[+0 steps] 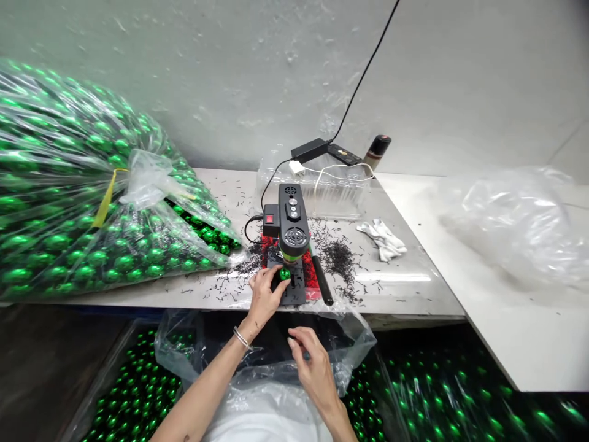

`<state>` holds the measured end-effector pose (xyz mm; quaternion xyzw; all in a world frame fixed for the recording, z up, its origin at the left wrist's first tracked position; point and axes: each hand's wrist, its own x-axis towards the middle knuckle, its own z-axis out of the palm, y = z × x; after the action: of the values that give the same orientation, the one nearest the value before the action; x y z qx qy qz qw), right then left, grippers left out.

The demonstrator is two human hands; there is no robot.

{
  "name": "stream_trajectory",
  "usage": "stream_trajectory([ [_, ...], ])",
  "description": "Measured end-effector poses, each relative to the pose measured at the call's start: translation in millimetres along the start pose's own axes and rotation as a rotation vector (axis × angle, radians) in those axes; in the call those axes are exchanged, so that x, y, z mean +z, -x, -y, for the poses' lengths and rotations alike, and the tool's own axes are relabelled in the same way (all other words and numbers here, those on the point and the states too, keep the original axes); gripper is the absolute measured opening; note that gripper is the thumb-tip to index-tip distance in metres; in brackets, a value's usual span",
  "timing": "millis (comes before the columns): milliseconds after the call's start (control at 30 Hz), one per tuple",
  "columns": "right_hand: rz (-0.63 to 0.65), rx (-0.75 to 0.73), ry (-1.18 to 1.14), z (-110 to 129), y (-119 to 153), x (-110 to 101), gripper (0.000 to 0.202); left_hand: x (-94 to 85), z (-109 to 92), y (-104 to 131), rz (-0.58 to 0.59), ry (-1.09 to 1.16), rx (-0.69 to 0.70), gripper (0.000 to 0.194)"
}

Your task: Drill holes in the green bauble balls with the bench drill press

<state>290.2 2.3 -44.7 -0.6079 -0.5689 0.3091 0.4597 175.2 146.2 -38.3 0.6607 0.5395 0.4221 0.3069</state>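
The left hand (pixel 263 294) pinches a green ball (pixel 284 274) between thumb and forefinger, under the head of the black machine (pixel 293 218). The head stands over the ball, so what lies between them is hard to make out; the fingertips cover part of its sides. The right hand (pixel 315 367) is in front of the surface (pixel 427 296), over the clear liner (pixel 356 328), its fingers curled and its thumb and forefinger tips slightly apart.

The machine's plate (pixel 293 297) reaches almost to the front edge of the surface, leaving little depth before it. To the left, the big bag (pixel 92 202) of green balls narrows room for the left arm; its far side is cut off by the frame. To the right, the lever (pixel 322 280) slants toward the front edge, with low black scraps (pixel 339 261) and then a white glove (pixel 383 239) beyond. Behind, a clear tray (pixel 340 201) partly hidden by the machine closes off the depth toward the wall (pixel 239 80). Lower balls (pixel 135 368) sit in shadow, partly covered by the left arm and the liner; those at lower right are blurred.
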Motion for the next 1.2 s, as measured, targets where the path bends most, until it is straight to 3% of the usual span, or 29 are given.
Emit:
stream_trajectory([
  [133, -0.061, -0.092, 0.087, 4.0, -5.3, -16.3, 0.021, 1.8, 6.4, -1.7, 0.02, -0.099, 0.12, 0.029],
  [267, -0.253, -0.234, 0.173, 24.1, -31.1, -46.4, 0.022, 3.7, 11.7, -3.8, 0.002, -0.124, 0.139, 0.028],
  [367, -0.408, -0.408, 0.251, 46.1, -59.5, -65.7, 0.041, 4.8, 11.3, -4.4, -0.003, -0.127, 0.138, 0.028],
  [467, -0.406, -0.658, 0.315, 68.1, -86.4, -72.9, 0.062, 5.1, 8.6, -4.3, 0.003, -0.127, 0.13, 0.029],
  [567, -0.333, -0.818, 0.325, 84.2, -104.4, -68.7, 0.052, 5.1, 6.1, -3.7, 0.011, -0.129, 0.123, 0.029],
  [700, -0.299, -0.786, 0.239, 88.0, -113.2, -53.5, 0.009, 5.5, 4.3, -2.9, 0.01, -0.132, 0.138, 0.029],
  [933, -0.391, -0.757, 0.144, 65.0, -111.1, -26.1, 0.023, 8.2, 4.5, -2.5, -0.005, -0.133, 0.152, 0.03],
  [1200, -0.456, -0.789, 0.105, 39.1, -111.4, -11.6, 0.026, 9.8, 5.3, -2.0, -0.021, -0.135, 0.17, 0.03],
])
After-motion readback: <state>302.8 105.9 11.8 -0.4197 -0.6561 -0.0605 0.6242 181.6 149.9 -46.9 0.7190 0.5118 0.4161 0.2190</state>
